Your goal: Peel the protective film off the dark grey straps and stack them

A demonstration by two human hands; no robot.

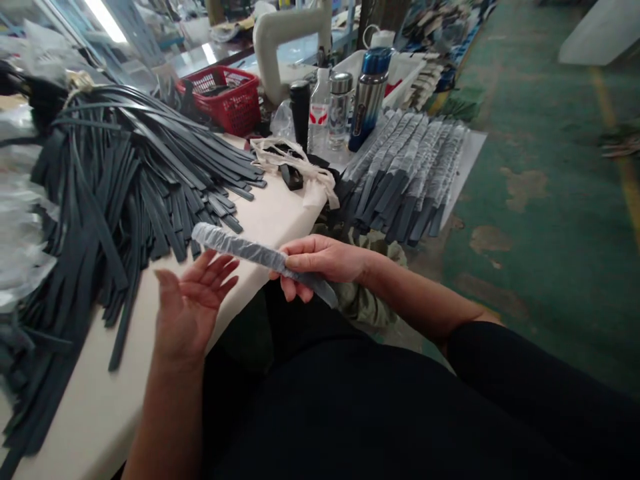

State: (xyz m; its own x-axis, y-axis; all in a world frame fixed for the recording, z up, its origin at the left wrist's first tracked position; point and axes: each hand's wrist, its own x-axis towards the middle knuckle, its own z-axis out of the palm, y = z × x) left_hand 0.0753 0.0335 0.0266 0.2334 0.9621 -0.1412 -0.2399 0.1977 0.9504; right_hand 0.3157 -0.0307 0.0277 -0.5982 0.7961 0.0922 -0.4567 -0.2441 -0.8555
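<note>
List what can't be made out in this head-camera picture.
All in the head view:
Wrapped strip: its gripped stretch is partly hidden by the fingers and thumb of the right hand.
Red basket: its lower contents are hidden by its wall.
Loose dark strips: some are cut off by the left edge.
Blue-and-silver bottle: its marking is too small and blurred to read.
</note>
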